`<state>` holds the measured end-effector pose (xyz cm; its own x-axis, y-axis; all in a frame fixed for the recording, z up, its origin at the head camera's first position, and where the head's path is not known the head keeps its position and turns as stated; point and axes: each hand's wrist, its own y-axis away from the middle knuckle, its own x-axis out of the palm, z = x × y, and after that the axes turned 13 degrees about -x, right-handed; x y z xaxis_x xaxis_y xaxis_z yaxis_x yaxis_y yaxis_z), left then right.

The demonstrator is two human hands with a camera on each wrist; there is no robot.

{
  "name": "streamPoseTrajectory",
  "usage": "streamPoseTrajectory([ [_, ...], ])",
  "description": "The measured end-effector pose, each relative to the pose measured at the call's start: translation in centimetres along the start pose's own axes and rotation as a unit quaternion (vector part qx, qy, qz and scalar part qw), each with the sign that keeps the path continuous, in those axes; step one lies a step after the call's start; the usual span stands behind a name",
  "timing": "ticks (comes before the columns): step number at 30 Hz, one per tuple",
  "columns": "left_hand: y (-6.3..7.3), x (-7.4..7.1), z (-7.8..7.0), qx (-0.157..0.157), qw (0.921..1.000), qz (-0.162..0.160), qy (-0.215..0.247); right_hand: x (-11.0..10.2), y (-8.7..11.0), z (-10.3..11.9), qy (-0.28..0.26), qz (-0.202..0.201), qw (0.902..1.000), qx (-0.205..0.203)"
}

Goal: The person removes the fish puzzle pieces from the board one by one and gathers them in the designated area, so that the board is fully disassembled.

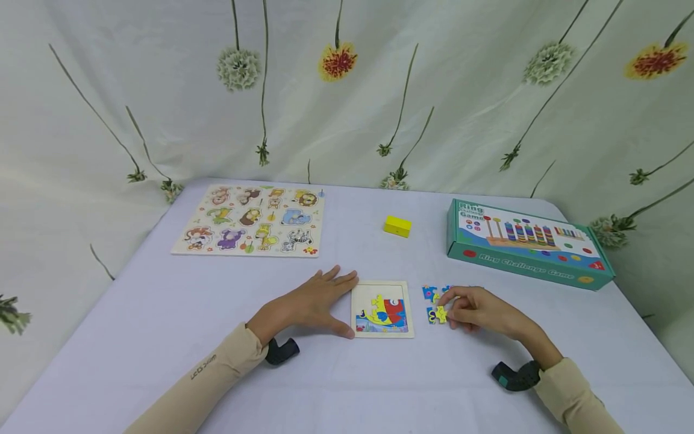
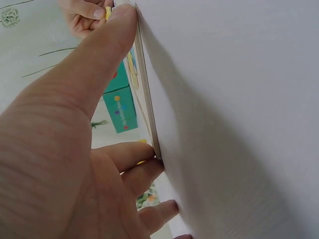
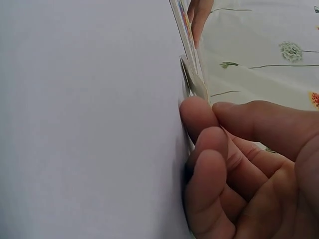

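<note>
A square wooden puzzle board (image 1: 382, 334) lies on the table, partly filled with a red, yellow and blue fish picture. My left hand (image 1: 317, 302) spreads its fingers along the board's left side; the left wrist view shows the thumb (image 2: 117, 35) and fingertips touching that edge. To the right of the board, my right hand (image 1: 479, 310) pinches a yellow jigsaw piece (image 1: 441, 314) between thumb and forefinger, just above the table. Other blue and yellow jigsaw pieces (image 1: 429, 292) lie beside it, partly hidden by the fingers.
An animal puzzle board (image 1: 255, 220) lies at the back left. Behind the fish board sits a small yellow block (image 1: 397, 226). A green ring game box (image 1: 528, 244) stands at the back right, near a flowered curtain (image 1: 347, 120).
</note>
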<state>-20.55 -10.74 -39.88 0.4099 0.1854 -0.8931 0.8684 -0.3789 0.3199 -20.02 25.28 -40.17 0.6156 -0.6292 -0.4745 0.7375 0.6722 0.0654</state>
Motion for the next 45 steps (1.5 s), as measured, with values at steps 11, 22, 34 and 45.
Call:
streamPoseTrajectory([
  [11, 0.1, -0.2, -0.1, 0.004, 1.0, -0.002, 0.005, 0.0, 0.1, 0.2, 0.005, -0.009, 0.9999, 0.004],
  [22, 0.0, -0.2, -0.2, 0.002, 1.0, -0.003, 0.003, 0.1, 0.1, 0.1, 0.008, -0.014, 0.9999, 0.0],
  [34, 0.0, -0.1, -0.2, 0.002, 1.0, -0.002, 0.006, 0.2, 0.1, -0.1, 0.017, -0.022, 0.9996, 0.001],
  [45, 0.0, -0.1, -0.3, -0.006, 0.9999, 0.008, 0.005, 0.2, -0.7, 0.9, 0.061, -0.047, 0.996, -0.045],
])
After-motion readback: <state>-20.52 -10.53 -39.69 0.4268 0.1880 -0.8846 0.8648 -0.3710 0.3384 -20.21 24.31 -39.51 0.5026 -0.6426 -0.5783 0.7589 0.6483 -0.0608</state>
